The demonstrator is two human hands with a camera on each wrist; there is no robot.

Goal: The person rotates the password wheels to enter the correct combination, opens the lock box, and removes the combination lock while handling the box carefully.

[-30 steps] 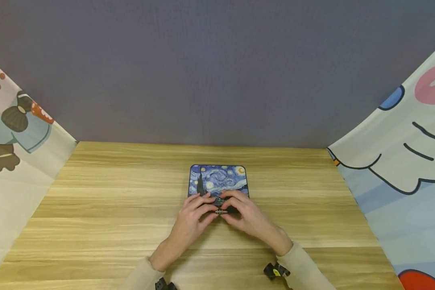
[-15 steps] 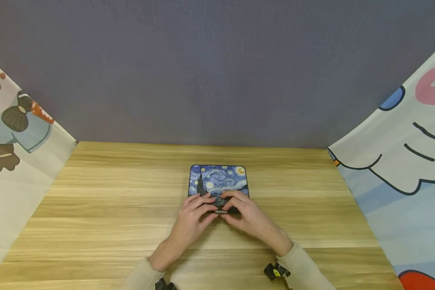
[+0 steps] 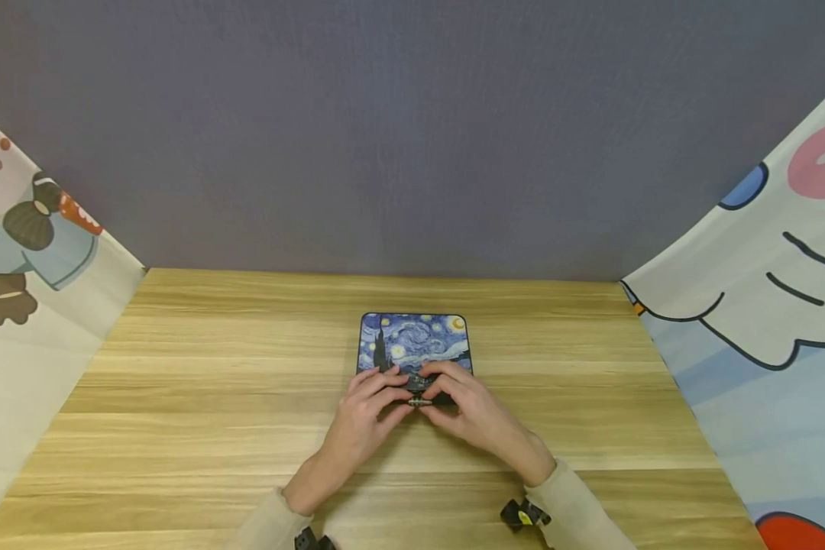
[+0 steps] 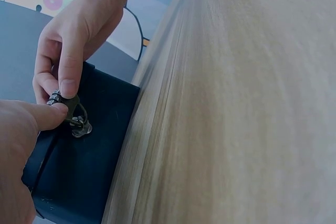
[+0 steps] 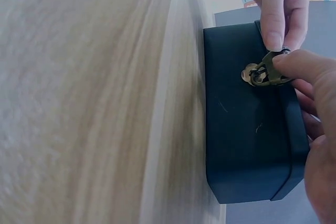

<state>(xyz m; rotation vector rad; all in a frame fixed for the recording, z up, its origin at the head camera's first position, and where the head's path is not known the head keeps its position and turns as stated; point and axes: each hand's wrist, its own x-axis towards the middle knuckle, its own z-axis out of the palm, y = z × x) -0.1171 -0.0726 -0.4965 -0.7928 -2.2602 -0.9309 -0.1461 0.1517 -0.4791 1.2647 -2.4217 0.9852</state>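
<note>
A dark metal box (image 3: 415, 340) with a blue swirling night-sky picture on its lid lies in the middle of the table, lid down. At its front hangs a small brass-coloured combination padlock (image 5: 270, 71), its shackle through a metal clasp (image 5: 248, 74). My left hand (image 3: 360, 416) pinches one end of the padlock between thumb and index finger. From the other side, my right hand (image 3: 477, 412) pinches it the same way. Other fingers of both hands rest on the lid's front part. In the left wrist view, dial rings (image 4: 54, 98) show at the padlock's end; their digits are unreadable.
The wood-grain table (image 3: 234, 367) spreads around the box. Behind it stands a grey partition (image 3: 385, 137). Cartoon-printed curtains hang on the left (image 3: 34, 367) and right (image 3: 749, 305). Dark wrist cameras sit at both sleeves.
Hardly anything moves. The right fingers shift very slightly at the padlock; the box and the left hand stay where they were.
</note>
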